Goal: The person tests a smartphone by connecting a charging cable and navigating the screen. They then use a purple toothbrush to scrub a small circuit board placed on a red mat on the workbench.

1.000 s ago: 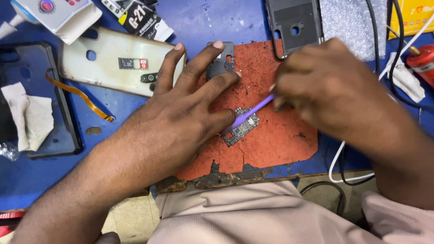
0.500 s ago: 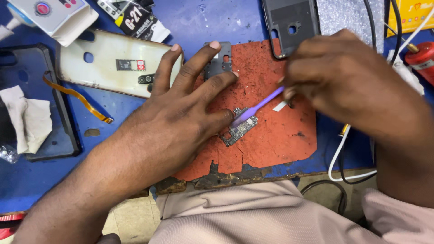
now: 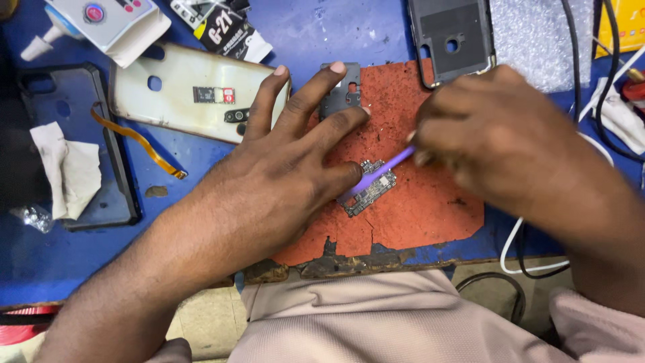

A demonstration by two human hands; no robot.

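Observation:
A small green circuit board (image 3: 371, 189) lies on a worn red mat (image 3: 416, 215). My left hand (image 3: 289, 168) rests flat on the mat with fingers spread, its thumb pressing the board's left end. My right hand (image 3: 497, 134) is shut on a thin purple tool (image 3: 383, 171), whose tip touches the board. A small grey metal shield plate (image 3: 342, 94) lies under my left fingertips at the mat's top edge.
On the blue bench lie a pale phone back panel (image 3: 188, 94), a dark phone case (image 3: 80, 148) with a white tissue (image 3: 64, 168), an orange flex cable (image 3: 138, 141), a dark phone frame (image 3: 450, 37), bubble wrap (image 3: 537, 40) and several cables (image 3: 524, 255) at right.
My right hand has moved slightly, working the purple tool across the board; its tip now sits lower and closer to my left thumb. My left hand stays in place.

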